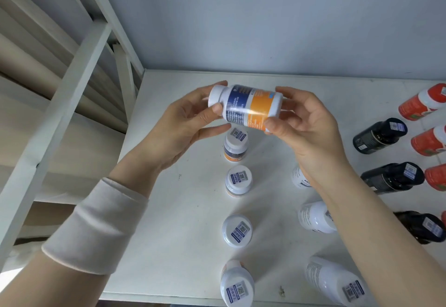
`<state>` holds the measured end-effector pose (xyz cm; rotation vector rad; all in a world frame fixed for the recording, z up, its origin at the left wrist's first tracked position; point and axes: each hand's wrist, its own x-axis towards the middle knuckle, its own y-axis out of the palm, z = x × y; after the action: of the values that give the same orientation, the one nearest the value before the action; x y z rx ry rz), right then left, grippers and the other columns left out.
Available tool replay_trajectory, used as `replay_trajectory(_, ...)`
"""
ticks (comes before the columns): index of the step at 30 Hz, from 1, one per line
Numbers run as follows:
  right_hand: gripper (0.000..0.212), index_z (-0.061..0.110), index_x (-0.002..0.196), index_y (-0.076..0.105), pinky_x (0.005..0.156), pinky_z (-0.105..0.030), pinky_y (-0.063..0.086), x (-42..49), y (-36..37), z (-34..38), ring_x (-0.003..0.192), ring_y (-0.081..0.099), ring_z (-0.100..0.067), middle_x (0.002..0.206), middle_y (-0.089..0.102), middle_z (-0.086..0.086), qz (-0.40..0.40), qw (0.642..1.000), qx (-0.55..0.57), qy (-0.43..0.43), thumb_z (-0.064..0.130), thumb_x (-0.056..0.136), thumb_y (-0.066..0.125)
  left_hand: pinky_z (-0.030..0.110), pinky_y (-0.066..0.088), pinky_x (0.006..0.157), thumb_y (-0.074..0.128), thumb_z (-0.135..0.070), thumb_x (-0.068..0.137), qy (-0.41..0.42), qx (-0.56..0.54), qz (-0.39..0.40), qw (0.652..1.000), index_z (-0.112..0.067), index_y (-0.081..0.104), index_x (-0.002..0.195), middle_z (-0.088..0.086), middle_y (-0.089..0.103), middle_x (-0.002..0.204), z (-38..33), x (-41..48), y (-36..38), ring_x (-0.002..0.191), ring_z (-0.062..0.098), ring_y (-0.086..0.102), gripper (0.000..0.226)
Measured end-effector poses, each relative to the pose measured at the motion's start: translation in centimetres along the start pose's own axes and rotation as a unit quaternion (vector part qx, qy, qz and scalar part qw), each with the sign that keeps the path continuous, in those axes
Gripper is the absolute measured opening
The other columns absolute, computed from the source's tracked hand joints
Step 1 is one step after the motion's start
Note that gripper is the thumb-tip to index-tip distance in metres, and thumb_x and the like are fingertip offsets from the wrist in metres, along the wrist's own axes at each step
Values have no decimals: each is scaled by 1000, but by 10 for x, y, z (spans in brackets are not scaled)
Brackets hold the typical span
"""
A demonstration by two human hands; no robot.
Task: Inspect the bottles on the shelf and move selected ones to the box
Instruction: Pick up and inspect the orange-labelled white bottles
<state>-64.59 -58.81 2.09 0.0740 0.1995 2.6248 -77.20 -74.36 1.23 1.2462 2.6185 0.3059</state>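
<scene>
- The left grip (183,123) curls thumb and fingers round the cap end of a white pill bottle (248,106) with a blue-and-orange label.
- The right grip (311,128) pinches its base end.
- The bottle lies sideways in the air, above the white shelf (183,210) near its back edge.
- 4 matching bottles (239,181) line up below, toward the front edge.
- Black bottles (380,135) and red bottles (422,101) sit by the right edge.

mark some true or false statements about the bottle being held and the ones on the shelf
1. The left hand and right hand hold one bottle on its side. True.
2. Its cap points at the right hand. False: the cap is at the left hand's end.
3. Its label is green. False: it is blue and orange.
4. Black bottles stand to the right of the white bottles on the shelf. True.
</scene>
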Motion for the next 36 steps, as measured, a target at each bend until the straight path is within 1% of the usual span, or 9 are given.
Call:
replay_trajectory(4,53,29,95,56,72,-21,52,-2,18,4,88,60,-5,100,63,0,-35,989,-117,-78,26,50,85,26,57,73,46,-37,84,-72,-62,-33,995,-19,58,116,0,71,101,1,5,1,92,17,69,38)
replay_trajectory(8,54,35,107,53,76,-22,52,-5,23,-1,104,58,-16,117,57,-10,-17,978,-160,-131,22,63,80,25,56,72,48,-23,88,-42,-67,-51,996,-17,60,109,-2,72,94,-3,12,0,84,14,69,25)
replay_trajectory(10,55,32,110,53,79,-19,51,-6,22,-2,107,58,-19,122,54,-12,-16,990,-112,-88,13,66,78,25,55,74,52,-21,85,-10,-61,-57,996,-18,59,109,-2,70,95,-4,14,-3,85,14,67,25)
replay_trajectory(15,49,10,113,53,73,-13,50,-8,21,1,86,66,-3,111,61,-9,-30,999,-19,29,-7,71,71,26,54,79,51,-13,85,47,-38,-33,998,-21,59,111,-7,70,103,-7,14,-8,98,14,63,29)
replay_trajectory(19,44,17,98,56,71,-16,52,-8,26,5,78,68,-5,100,66,-3,-57,997,-55,26,-1,65,77,26,54,80,51,-16,86,43,-22,-24,999,-22,58,113,-8,70,103,-13,17,-8,99,12,62,29)
replay_trajectory(24,40,27,80,54,64,-18,53,-3,36,13,71,66,-10,85,67,7,-126,978,-163,1,24,55,86,25,56,74,43,-30,92,-26,-7,-14,1000,-26,58,113,-5,67,98,-19,26,-3,88,9,65,26)
replay_trajectory(29,44,11,106,58,69,-11,50,7,25,-2,88,67,-9,108,66,-2,-105,977,-182,39,12,67,80,24,54,73,59,-18,88,8,107,-13,994,-25,61,104,-1,64,97,-32,44,-5,84,9,65,18)
replay_trajectory(32,51,10,121,54,72,-5,46,23,12,-10,96,62,-13,123,59,-4,-74,946,-310,50,14,74,75,19,53,75,67,-11,83,62,227,-4,972,-28,61,96,-7,61,98,-35,58,-3,86,7,61,22)
replay_trajectory(36,47,9,119,55,95,-31,45,44,-2,-16,108,58,-23,125,55,-10,-50,889,-454,29,19,77,73,3,39,78,71,-11,77,116,456,-19,882,-26,63,99,-4,57,100,-19,78,-1,89,6,55,28)
